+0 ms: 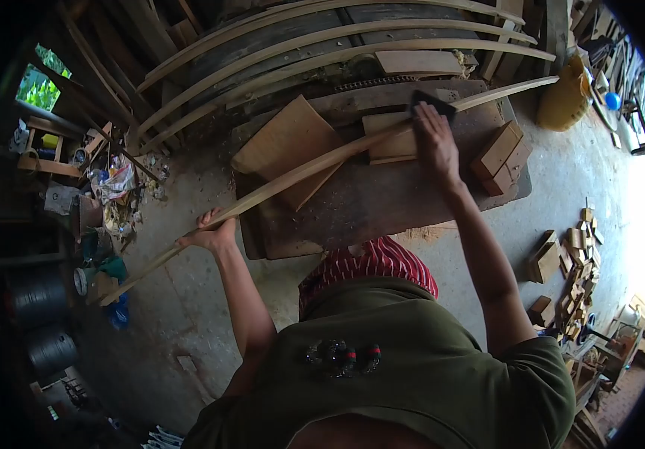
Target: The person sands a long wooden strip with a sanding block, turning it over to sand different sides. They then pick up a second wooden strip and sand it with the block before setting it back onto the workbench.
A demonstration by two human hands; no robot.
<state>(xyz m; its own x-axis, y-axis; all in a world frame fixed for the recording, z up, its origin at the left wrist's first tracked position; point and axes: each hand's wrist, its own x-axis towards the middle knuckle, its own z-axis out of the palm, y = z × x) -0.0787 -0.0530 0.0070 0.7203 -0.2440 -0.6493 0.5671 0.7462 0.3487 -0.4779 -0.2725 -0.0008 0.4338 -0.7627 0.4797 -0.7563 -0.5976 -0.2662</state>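
Gripping the long curved wooden strip (315,168) near its lower end, the left hand (208,236) is closed around it, fingers wrapped. The right hand (436,142) presses a dark pad (431,101) down on the strip, fingers clamped over the pad. The strip lies diagonally across the workbench (382,202), over a flat board (288,146), with both ends overhanging. It looks light, thin and springy, likely to flex and whip at the free ends, and the edges may splinter. Best held near the middle or two-handed, spread apart. Wood blocks (498,153) sit just beside the right hand.
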